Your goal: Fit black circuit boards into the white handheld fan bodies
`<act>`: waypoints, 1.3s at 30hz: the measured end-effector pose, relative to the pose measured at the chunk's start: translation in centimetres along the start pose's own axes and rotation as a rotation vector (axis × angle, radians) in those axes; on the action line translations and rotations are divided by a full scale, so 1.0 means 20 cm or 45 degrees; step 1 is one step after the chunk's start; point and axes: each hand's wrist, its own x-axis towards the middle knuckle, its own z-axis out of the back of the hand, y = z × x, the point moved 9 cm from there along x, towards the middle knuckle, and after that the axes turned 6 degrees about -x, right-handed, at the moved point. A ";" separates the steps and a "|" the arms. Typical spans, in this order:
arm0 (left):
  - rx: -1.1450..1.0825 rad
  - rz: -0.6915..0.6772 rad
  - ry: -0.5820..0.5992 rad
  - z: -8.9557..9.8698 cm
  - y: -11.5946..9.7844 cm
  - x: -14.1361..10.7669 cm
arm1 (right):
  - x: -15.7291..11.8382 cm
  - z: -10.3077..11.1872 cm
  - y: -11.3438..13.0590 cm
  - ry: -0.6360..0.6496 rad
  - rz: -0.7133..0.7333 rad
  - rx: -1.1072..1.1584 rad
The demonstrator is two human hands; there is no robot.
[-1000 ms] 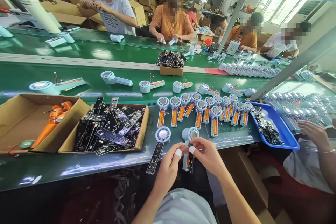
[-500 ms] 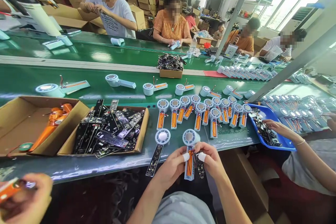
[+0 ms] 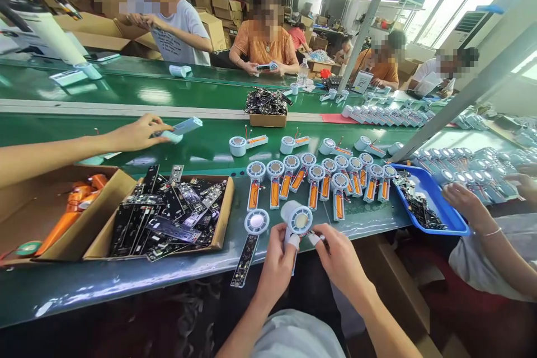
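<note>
Fan unit (image 3: 297,219), near bench edge: left hand (image 3: 277,264) and right hand (image 3: 340,260) both pinch it; advise steady support, gentle wire handling.

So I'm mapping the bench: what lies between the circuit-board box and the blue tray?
In the head view, rows of fan halves with orange batteries lie between cardboard box and blue tray.

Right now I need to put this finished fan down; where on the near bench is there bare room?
Bare green strip along the bench edge in front of the board box, and right of the held fan toward the blue tray. The fan rows behind are crowded.
</note>
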 end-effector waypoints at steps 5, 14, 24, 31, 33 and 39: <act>0.108 -0.047 0.069 -0.01 -0.04 0.00 | -0.03 -0.05 0.14 0.455 0.314 -0.307; -0.281 0.243 0.219 -0.10 -0.03 -0.02 | -0.06 -0.19 0.12 0.529 0.096 0.597; -0.245 0.063 0.245 -0.12 -0.01 -0.05 | -0.07 -0.26 -0.02 0.290 -0.312 1.052; -0.008 -0.005 0.033 -0.08 -0.02 -0.02 | -0.17 -0.22 0.00 0.033 -0.278 0.974; 0.003 0.004 -0.004 -0.07 -0.04 0.00 | -0.21 -0.21 0.00 -0.062 -0.243 0.872; -0.481 0.291 0.103 -0.12 0.02 0.01 | -0.27 -0.12 0.00 -0.421 -0.018 0.409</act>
